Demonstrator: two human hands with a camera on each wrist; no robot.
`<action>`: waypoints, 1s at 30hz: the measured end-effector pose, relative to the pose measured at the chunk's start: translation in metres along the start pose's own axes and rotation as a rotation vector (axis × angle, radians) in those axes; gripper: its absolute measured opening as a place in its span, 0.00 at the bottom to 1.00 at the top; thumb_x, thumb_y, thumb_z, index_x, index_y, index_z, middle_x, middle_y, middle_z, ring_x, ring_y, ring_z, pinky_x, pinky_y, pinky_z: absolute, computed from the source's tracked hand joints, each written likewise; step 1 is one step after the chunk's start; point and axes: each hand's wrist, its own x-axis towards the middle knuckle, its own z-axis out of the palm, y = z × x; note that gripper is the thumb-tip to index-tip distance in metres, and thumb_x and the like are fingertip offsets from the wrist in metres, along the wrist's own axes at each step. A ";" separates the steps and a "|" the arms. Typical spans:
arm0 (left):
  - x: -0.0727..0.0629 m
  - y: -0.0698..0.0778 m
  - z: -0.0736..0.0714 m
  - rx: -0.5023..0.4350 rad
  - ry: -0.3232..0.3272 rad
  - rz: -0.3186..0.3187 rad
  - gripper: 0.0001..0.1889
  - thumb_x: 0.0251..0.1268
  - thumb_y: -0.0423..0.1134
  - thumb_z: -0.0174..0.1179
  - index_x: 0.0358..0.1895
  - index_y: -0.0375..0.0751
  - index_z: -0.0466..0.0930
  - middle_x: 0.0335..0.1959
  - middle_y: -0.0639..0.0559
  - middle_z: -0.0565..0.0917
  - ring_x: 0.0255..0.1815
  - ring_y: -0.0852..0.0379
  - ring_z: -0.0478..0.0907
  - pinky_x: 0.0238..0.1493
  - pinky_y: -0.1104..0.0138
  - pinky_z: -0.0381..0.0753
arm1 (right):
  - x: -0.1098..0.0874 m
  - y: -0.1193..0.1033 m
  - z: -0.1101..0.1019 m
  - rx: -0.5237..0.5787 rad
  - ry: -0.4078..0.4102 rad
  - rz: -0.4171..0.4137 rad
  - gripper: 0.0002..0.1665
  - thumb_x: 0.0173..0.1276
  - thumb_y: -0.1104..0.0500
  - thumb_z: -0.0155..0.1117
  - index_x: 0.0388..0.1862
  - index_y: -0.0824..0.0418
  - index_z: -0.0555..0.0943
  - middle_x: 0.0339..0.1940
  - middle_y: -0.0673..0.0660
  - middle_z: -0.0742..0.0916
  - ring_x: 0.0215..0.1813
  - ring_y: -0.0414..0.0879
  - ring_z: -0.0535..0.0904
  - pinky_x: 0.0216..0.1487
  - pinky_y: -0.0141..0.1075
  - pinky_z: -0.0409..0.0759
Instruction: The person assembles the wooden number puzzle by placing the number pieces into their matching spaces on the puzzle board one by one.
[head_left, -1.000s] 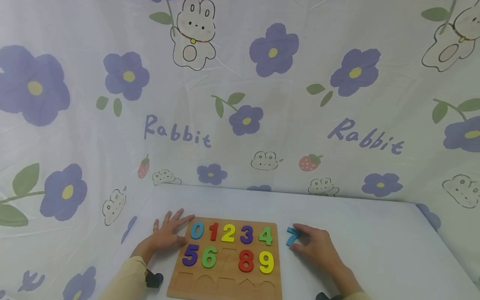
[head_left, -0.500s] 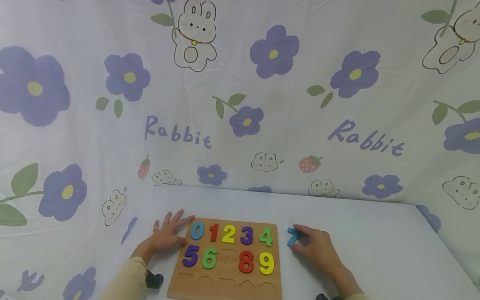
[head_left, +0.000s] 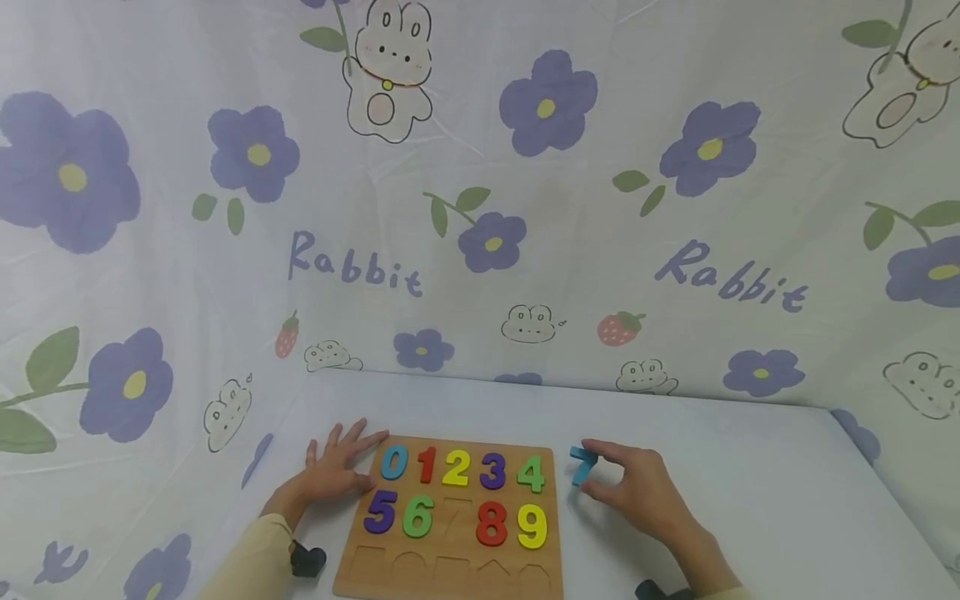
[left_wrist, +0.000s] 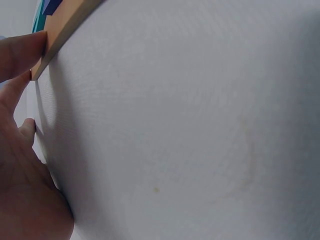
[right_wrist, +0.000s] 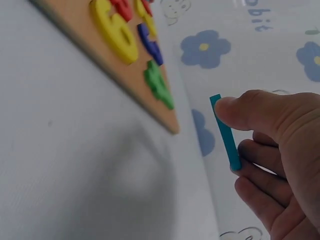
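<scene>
Between the thumb and fingertips of my right hand (head_left: 637,492) is a blue number seven piece (head_left: 582,473), held just off the board's right side. The right wrist view shows the seven (right_wrist: 226,132) edge-on, pinched by the thumb, with a shadow on the table below. My left hand (head_left: 330,473) lies spread at the left edge of the wooden number board (head_left: 465,546), thumb and index finger touching that edge. Coloured numbers sit in two rows on the board; a seven-shaped recess (head_left: 453,518) shows between the green six (head_left: 418,517) and the red eight (head_left: 492,523).
The board lies on a white table (head_left: 765,500). Shallow shape outlines (head_left: 452,568) run along its near row. Behind the table hangs a curtain (head_left: 600,208) printed with flowers and rabbits. Dark wrist-camera parts (head_left: 307,560) show by the sleeves.
My right hand has lifted slightly with the seven, which has shifted a little up and left and turned in the fingers. The left hand and the board have stayed put.
</scene>
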 end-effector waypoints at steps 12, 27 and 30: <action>0.000 0.001 -0.001 0.007 -0.007 -0.003 0.43 0.62 0.42 0.68 0.84 0.58 0.69 0.92 0.36 0.49 0.90 0.22 0.28 0.78 0.22 0.17 | -0.003 -0.047 -0.002 0.053 -0.023 0.007 0.35 0.63 0.53 0.86 0.70 0.50 0.87 0.64 0.49 0.92 0.71 0.55 0.87 0.71 0.58 0.85; -0.007 0.014 -0.008 -0.005 -0.029 -0.021 0.43 0.62 0.43 0.68 0.85 0.57 0.69 0.92 0.35 0.48 0.90 0.22 0.28 0.79 0.22 0.17 | -0.008 -0.093 0.040 0.243 -0.097 -0.089 0.30 0.64 0.50 0.86 0.64 0.53 0.90 0.56 0.48 0.95 0.59 0.54 0.90 0.59 0.47 0.91; -0.009 0.018 -0.010 -0.009 -0.035 -0.017 0.43 0.61 0.44 0.68 0.85 0.57 0.69 0.92 0.35 0.48 0.90 0.21 0.28 0.79 0.22 0.17 | -0.008 -0.099 0.052 0.241 -0.111 -0.136 0.29 0.63 0.52 0.85 0.63 0.54 0.91 0.54 0.49 0.95 0.55 0.52 0.89 0.55 0.44 0.90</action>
